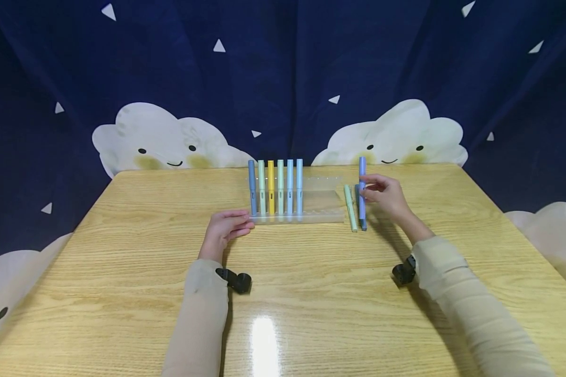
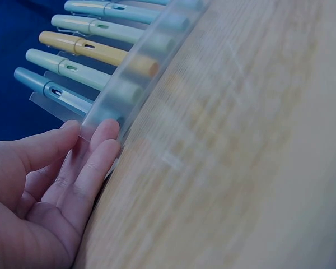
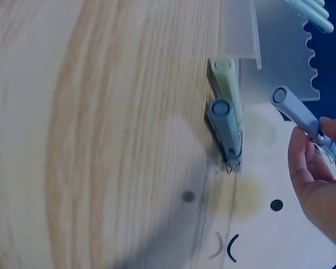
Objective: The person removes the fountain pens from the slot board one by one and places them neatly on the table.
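A big wooden table with a light yellow top stands before a dark blue curtain with smiling white clouds. On the far middle of the table sits a clear plastic pen rack. Six pens stand upright in its left part: a grey-blue pen, a pale green pen, a yellow pen, another pale green one, and two light blue ones. The right part of the rack holds no pens.

The left hand rests on the table with straight fingers. Its fingertips touch the left end of the rack.

The right hand is just right of the rack. Its fingers and thumb pinch a purple-blue pen and hold it upright above the table. Right beside it, two pens lie flat on the table, touching each other: a light green pen and a dark blue pen.
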The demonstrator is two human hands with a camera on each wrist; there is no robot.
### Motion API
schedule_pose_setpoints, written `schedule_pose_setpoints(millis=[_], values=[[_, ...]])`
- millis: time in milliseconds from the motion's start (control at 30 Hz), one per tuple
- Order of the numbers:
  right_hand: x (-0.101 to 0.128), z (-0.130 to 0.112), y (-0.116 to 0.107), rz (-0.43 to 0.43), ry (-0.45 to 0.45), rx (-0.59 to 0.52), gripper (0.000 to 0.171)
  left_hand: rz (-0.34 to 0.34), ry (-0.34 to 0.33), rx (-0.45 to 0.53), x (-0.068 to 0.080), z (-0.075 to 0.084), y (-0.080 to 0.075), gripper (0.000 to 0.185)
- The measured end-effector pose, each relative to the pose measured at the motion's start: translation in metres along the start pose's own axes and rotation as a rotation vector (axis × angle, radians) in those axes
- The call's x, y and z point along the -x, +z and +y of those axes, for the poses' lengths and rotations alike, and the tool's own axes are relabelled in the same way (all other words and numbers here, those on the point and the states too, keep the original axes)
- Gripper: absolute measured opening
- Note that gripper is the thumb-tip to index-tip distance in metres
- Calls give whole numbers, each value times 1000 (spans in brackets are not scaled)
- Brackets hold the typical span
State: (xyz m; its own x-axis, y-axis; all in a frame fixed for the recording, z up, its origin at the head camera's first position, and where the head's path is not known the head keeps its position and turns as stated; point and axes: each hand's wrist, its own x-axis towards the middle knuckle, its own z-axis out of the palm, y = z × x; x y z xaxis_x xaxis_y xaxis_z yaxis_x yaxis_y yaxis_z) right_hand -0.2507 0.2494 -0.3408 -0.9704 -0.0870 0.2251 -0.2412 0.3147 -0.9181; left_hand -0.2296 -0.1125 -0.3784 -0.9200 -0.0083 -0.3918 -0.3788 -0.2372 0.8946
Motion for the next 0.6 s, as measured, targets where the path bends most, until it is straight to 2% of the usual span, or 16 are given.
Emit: schedule_pose_setpoints(millis=[400,600], values=[[-3,10,-16,-27,160,-18,47,-3,3,1,0,0,0,31],[-4,16,-22,-64,299,7,55,-8,1,7,0,0,-1,30]])
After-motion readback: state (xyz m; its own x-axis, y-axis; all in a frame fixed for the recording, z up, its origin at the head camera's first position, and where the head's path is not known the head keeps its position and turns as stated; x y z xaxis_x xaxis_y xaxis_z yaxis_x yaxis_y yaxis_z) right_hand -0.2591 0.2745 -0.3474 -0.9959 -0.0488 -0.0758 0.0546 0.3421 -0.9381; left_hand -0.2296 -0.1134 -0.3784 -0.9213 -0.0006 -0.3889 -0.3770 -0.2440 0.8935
